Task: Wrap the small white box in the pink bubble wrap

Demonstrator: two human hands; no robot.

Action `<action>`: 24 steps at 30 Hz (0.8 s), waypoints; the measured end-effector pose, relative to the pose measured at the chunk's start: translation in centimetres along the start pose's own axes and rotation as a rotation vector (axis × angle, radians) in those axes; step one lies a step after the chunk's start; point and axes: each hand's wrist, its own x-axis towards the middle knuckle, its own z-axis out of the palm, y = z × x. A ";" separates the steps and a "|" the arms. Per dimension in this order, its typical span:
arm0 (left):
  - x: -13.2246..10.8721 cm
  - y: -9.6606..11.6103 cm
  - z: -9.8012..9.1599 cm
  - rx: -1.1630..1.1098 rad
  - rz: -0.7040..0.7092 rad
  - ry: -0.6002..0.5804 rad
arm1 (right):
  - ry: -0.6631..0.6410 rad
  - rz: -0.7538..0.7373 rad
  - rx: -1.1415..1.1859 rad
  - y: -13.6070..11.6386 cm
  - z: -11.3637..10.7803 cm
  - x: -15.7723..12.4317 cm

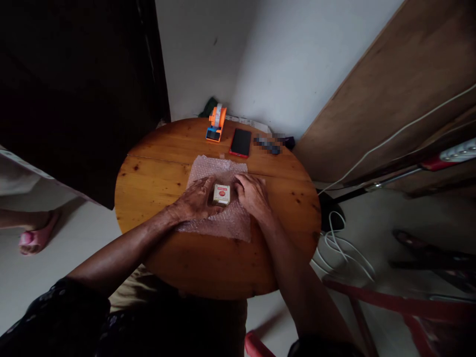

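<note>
Cream box (221, 194): small, with a red label on top. It lies flat on the wrap, near the middle of the worktop, between the two hands.
Wrap (226, 225): a pinkish bubble sheet spread flat on the worktop, under the box and both hands.
Left hand (194, 203): palm down on the wrap. The fingers are loosely spread and released, and rest against the box's left edge with the thumb by its near corner. They are not closed around it.
Right hand (253, 195): on the wrap just beside the box's right edge. The fingers are bent with the tips down on the sheet. I cannot tell whether they pinch the wrap or only press on it.
Worktop (156, 193): round, brown wood, with a seam running across its far part.
Dispenser (216, 124): orange, with a tape roll, at the far edge, well apart from the wrap.
Phone (241, 142): dark screen and red rim, just right of the dispenser, beyond the wrap.
Floor (74, 243): pale. White cables (340, 248) lie to the right of the worktop, and another person's foot (35, 238) in a pink sandal is at the left.
Board (379, 99): a brown panel leaning at the right.
</note>
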 end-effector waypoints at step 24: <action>0.7 -0.9 1.3 0.049 0.022 0.103 | -0.072 -0.159 0.481 -1.5 -0.6 -0.7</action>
